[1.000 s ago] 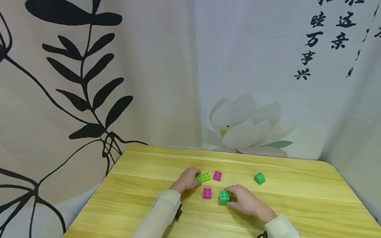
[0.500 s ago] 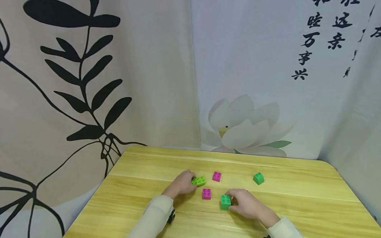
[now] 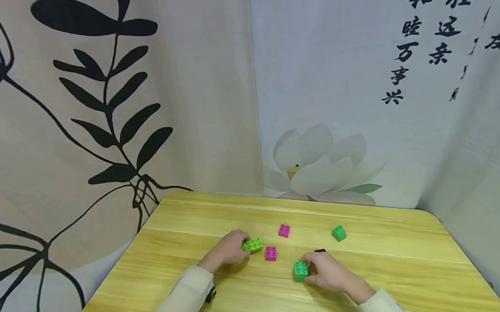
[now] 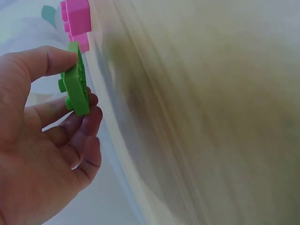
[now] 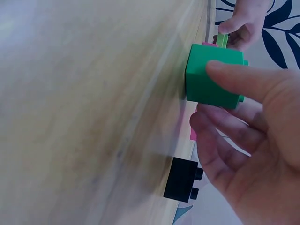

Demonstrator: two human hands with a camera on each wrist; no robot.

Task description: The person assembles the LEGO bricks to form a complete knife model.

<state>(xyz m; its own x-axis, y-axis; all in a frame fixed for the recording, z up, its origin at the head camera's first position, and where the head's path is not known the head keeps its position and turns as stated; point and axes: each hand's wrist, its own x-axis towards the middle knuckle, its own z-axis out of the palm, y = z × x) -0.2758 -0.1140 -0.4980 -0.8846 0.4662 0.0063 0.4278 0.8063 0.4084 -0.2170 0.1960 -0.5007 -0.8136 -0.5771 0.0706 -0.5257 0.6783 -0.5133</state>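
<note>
In the head view my left hand [image 3: 229, 249] pinches a lime-green toy building brick [image 3: 252, 244] between thumb and fingers. The left wrist view shows this brick [image 4: 76, 84] tilted, its studs to the left and its hollow underside partly visible. My right hand [image 3: 329, 272] grips a taller green brick [image 3: 300, 271], the thumb lying on one side of it in the right wrist view. Between the two hands lies a pink brick [image 3: 271, 253], nearest to the lime one. A black brick [image 5: 181, 180] sits past my right fingers, mostly hidden by that hand in the head view.
Farther back on the wooden table [image 3: 397, 258] are a second pink brick [image 3: 284, 231] and, to the right, another green brick [image 3: 339, 233]. A patterned curtain [image 3: 210, 102] hangs behind the table's far edge.
My left hand has drawn the lime-green brick toward me and leftward. My right hand has come slightly nearer and rightward with the green brick; the black brick's top now shows behind it.
</note>
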